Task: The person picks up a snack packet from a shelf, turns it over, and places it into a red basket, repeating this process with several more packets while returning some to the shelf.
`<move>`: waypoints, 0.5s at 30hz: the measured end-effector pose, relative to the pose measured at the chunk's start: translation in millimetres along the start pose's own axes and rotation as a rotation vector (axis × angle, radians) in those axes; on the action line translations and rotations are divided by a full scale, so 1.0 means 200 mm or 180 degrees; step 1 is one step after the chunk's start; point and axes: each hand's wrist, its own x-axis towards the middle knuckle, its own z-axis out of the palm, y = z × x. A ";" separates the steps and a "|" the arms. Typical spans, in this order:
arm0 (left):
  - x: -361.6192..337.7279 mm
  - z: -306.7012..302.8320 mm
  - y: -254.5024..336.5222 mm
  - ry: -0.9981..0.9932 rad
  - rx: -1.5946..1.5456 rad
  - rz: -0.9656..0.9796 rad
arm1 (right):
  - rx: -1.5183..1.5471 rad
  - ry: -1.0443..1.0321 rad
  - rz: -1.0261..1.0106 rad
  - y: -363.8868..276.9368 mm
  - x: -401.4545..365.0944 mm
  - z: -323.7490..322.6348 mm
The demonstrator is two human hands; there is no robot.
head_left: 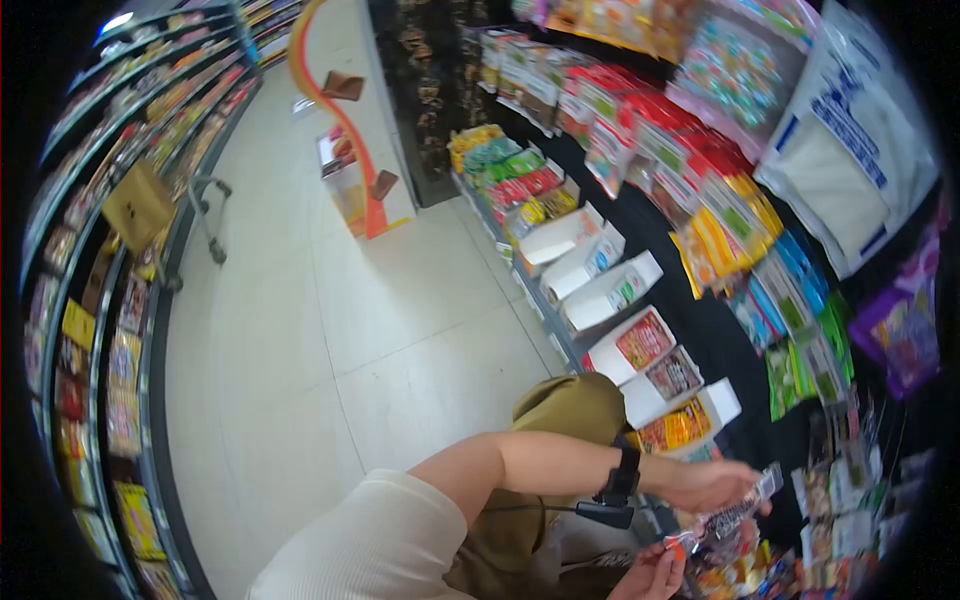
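Note:
My left hand, with a black strap and small device on its wrist, reaches across to a small shiny clear plastic packet with dark markings. Its fingers are closed around the far part of the packet. My right hand, at the bottom edge, pinches the packet's near end, where something orange-red shows. The packet is tilted, and blur hides what is in it. Just below lies a pile of small wrapped sweets or snacks in mixed colours.
White display boxes of snack packets line the low shelf. Bagged snacks hang above it. Across the tiled aisle stand stocked shelves, a cardboard box and a wheeled metal frame. A curved display stand is farther along.

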 end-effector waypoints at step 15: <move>-0.74 0.04 0.11 0.1751 0.0454 -0.0814 | 0.0799 0.0333 0.0864 0.32 -0.32 0.53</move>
